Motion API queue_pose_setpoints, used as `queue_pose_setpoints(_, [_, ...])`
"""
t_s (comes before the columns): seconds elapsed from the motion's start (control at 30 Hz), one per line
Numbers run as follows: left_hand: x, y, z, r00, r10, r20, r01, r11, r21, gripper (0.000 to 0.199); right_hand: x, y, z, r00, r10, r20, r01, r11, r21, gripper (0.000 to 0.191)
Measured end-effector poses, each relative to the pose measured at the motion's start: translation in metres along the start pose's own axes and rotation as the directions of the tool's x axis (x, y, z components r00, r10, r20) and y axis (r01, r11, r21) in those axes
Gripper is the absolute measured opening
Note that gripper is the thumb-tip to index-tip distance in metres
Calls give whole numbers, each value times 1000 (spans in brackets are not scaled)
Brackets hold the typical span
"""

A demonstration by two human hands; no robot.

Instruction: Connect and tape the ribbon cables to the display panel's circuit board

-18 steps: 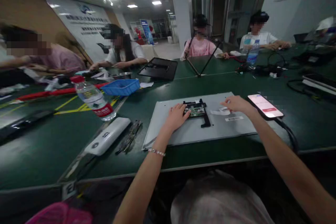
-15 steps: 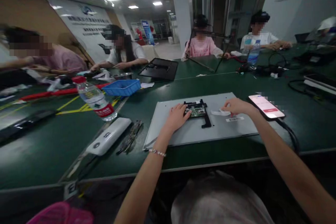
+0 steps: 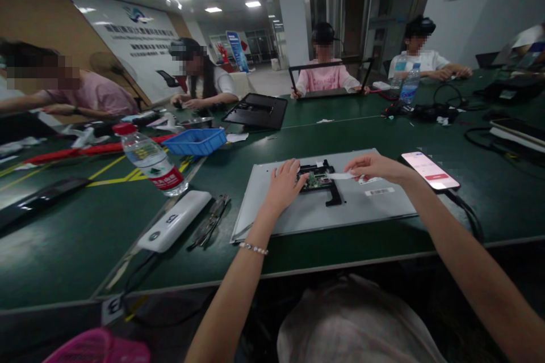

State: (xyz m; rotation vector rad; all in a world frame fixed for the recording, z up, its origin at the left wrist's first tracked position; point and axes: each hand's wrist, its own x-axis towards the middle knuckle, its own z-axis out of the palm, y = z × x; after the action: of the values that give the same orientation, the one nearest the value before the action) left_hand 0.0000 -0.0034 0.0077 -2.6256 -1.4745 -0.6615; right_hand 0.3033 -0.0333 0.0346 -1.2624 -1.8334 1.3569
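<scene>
A flat grey display panel (image 3: 272, 215) lies on the green table, with a black bracket (image 3: 334, 197) and a green circuit board (image 3: 315, 180) on its middle. My left hand (image 3: 284, 184) rests at the board's left edge, fingers stretched out and thumb over the board. In my right hand (image 3: 370, 167) a white flat ribbon cable (image 3: 339, 176) is pinched between the fingertips. The cable's free end points left and reaches the board's right side; whether it touches a connector I cannot tell. A barcode label (image 3: 380, 191) sits below my right hand.
To the right lies a lit phone (image 3: 430, 170) with a dark cable. On the left are glasses (image 3: 210, 221), a white power bank (image 3: 175, 221), a water bottle (image 3: 153, 161) and a blue tray (image 3: 196, 142). Across the table, a person holds a black frame (image 3: 330, 92).
My right hand has moved left with the ribbon cable, bringing its end to the board. My left hand stays at the board. Across the table, the black frame has been turned more level.
</scene>
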Motion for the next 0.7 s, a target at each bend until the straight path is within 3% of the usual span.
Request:
queue_pose_setpoints(0.2, [3,17,-14,987,120,-106,-147,940,-308,32,14,9,23,989,-19,144,35,993,-109,36])
queue_pose_setpoints(0.43, [-5,39,-6,897,439,58,-380,830,-407,41,18,17,26,995,5,104,14,984,-179,40])
queue_pose_setpoints(0.57, [-7,47,0,850,505,147,-421,821,-385,41,19,21,27,996,5,86,11,982,-191,39])
queue_pose_setpoints(0.7, [-8,49,2,831,525,183,-437,820,-369,44,21,22,25,998,-15,-68,-5,961,-277,31])
